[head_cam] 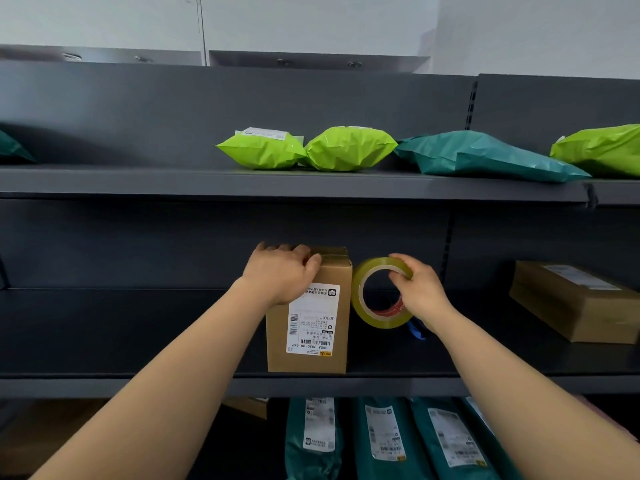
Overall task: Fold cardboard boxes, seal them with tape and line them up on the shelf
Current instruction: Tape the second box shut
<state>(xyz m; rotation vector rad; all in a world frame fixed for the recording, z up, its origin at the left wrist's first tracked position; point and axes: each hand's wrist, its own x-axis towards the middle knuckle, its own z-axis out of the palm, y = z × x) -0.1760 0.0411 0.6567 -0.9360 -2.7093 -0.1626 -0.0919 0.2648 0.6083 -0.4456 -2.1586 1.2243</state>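
A brown cardboard box (311, 358) with a white shipping label stands upright on the middle shelf (138, 379), its top flaps closed under a strip of tape. My left hand (280, 271) lies over the box's top left corner and grips it. Right beside the box, my right hand (415, 285) holds a roll of clear yellowish tape (360, 306) upright by its upper rim. The roll touches the box's right side or nearly so. Something blue (415, 330) shows under my right wrist.
Another labelled cardboard box (571, 306) lies at the right on the same shelf. The shelf above carries lime green mailers (263, 150) and a teal mailer (485, 154). Several teal labelled parcels (384, 441) stand on the shelf below.
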